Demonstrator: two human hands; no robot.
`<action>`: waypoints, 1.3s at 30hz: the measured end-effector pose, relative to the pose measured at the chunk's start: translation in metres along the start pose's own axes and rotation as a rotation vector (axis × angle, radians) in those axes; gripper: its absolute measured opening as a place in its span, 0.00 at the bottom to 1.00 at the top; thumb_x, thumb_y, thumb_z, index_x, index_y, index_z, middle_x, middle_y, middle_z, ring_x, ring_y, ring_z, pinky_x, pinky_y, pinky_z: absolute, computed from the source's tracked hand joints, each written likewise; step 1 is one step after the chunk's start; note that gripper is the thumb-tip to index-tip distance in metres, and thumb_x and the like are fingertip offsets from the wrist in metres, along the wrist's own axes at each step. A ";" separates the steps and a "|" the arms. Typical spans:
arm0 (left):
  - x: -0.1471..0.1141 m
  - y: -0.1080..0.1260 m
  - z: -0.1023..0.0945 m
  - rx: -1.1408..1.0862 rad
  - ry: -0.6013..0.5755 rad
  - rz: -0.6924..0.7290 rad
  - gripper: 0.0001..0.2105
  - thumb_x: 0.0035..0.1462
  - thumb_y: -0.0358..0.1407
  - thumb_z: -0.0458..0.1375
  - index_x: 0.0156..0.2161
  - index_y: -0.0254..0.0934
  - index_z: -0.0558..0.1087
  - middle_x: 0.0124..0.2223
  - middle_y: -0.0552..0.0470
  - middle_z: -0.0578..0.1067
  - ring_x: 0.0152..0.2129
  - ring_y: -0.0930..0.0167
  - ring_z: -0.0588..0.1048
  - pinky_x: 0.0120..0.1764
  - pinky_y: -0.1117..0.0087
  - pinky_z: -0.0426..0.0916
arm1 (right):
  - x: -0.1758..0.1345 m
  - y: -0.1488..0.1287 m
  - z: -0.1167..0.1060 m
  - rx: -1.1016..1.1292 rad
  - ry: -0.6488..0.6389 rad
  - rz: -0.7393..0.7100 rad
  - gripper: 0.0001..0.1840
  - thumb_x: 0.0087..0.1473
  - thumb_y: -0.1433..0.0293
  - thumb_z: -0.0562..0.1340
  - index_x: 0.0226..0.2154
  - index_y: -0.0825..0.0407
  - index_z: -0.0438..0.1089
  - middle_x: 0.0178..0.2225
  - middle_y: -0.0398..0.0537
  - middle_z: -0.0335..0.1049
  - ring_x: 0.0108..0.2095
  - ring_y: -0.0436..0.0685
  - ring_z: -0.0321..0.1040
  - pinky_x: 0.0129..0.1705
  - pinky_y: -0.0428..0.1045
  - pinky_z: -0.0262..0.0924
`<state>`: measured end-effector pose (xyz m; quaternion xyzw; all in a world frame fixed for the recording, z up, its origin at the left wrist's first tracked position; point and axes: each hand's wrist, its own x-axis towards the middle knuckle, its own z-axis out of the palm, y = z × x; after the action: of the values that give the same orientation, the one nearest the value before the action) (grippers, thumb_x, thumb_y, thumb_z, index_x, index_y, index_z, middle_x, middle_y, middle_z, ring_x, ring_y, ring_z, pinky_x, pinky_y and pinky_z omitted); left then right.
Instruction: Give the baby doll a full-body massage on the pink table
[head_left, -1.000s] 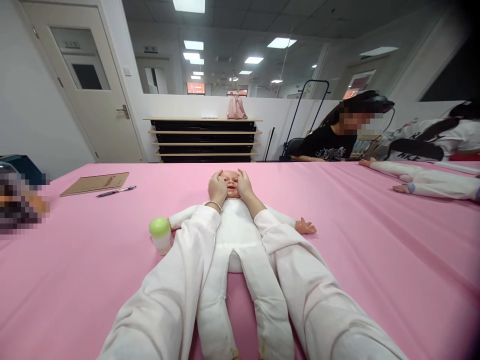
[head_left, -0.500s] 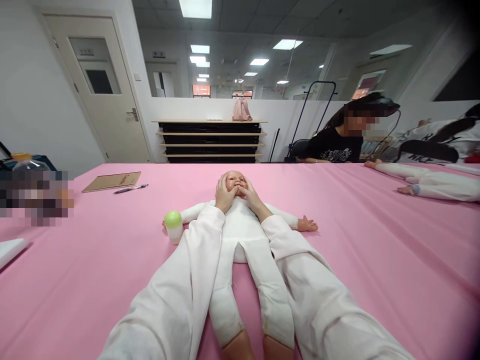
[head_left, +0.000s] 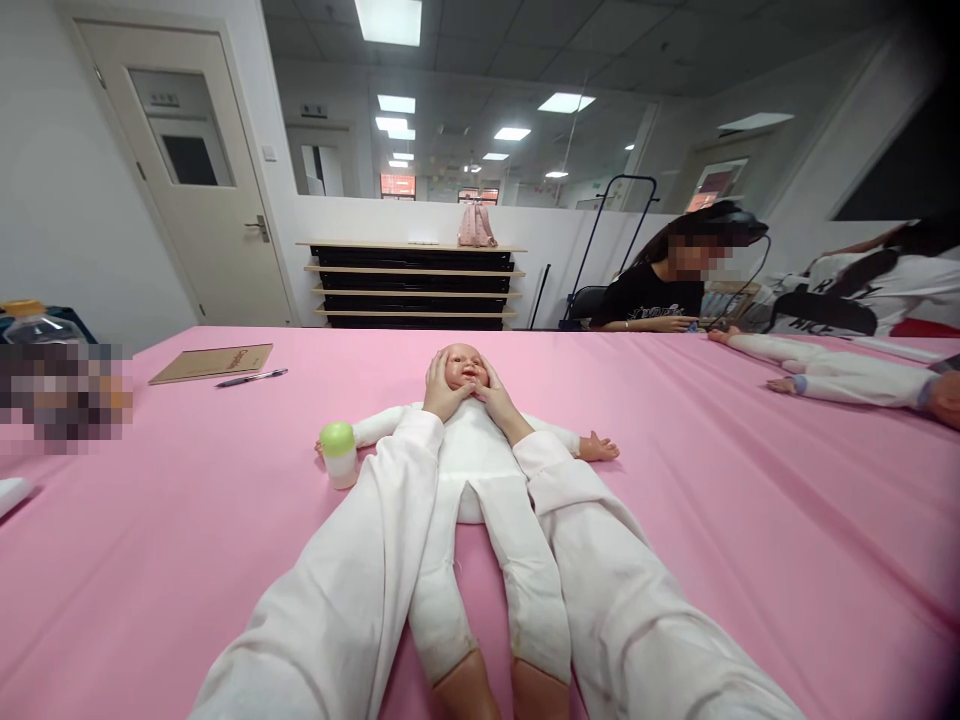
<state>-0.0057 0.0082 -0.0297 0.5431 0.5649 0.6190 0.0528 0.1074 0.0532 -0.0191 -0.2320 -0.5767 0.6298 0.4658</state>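
Note:
A baby doll point(head_left: 484, 450) with a white cloth body lies on its back on the pink-covered table point(head_left: 187, 520), head away from me and arms spread. My left hand point(head_left: 444, 390) cups the left side of its head, fingers along the cheek. On the other side my right hand point(head_left: 501, 398) cups the head in the same way. Both thumbs rest by the chin, below the doll's open mouth. Beside the doll's arm on the left stands a small bottle with a green cap point(head_left: 339, 455).
A brown notebook point(head_left: 214, 363) and a pen point(head_left: 252, 378) lie at the back left. Another doll point(head_left: 847, 375) lies at the right. Beyond the table sits a person in a black shirt point(head_left: 649, 300). A bottle with a yellow cap point(head_left: 37, 325) is at the left edge.
My thumbs have moved from the doll's mouth down to its chin, and the mouth now shows. Both hands still hold the head. The whole view has shifted slightly.

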 end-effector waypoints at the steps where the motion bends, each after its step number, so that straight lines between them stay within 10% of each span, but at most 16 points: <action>1: 0.001 -0.002 0.000 -0.006 -0.002 -0.004 0.38 0.40 0.36 0.63 0.58 0.38 0.55 0.61 0.45 0.53 0.59 0.62 0.49 0.59 0.61 0.44 | 0.000 0.000 0.000 0.002 -0.008 -0.004 0.43 0.37 0.73 0.64 0.57 0.47 0.50 0.59 0.46 0.49 0.52 0.58 0.59 0.51 0.51 0.61; 10: 0.005 -0.011 0.002 -0.115 0.005 -0.089 0.25 0.54 0.40 0.51 0.57 0.38 0.57 0.61 0.48 0.53 0.59 0.68 0.49 0.60 0.65 0.43 | 0.003 0.002 0.000 0.030 -0.010 -0.020 0.34 0.46 0.66 0.59 0.56 0.46 0.52 0.59 0.44 0.50 0.56 0.56 0.55 0.56 0.53 0.54; 16: 0.000 -0.005 -0.002 -0.014 -0.017 -0.068 0.43 0.37 0.40 0.65 0.59 0.38 0.52 0.63 0.44 0.47 0.60 0.61 0.45 0.60 0.60 0.42 | 0.000 -0.001 -0.002 -0.104 -0.007 -0.046 0.44 0.37 0.68 0.65 0.57 0.48 0.50 0.60 0.48 0.47 0.56 0.61 0.53 0.54 0.56 0.56; 39: 0.003 -0.007 0.000 -0.100 0.021 -0.037 0.33 0.44 0.36 0.60 0.57 0.37 0.57 0.60 0.46 0.55 0.59 0.65 0.50 0.59 0.63 0.46 | 0.002 0.000 -0.001 0.009 -0.019 -0.054 0.35 0.42 0.66 0.62 0.55 0.45 0.55 0.59 0.43 0.51 0.57 0.58 0.52 0.55 0.54 0.54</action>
<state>-0.0108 0.0127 -0.0334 0.5228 0.5439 0.6508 0.0854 0.1079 0.0552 -0.0186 -0.2083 -0.5842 0.6217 0.4783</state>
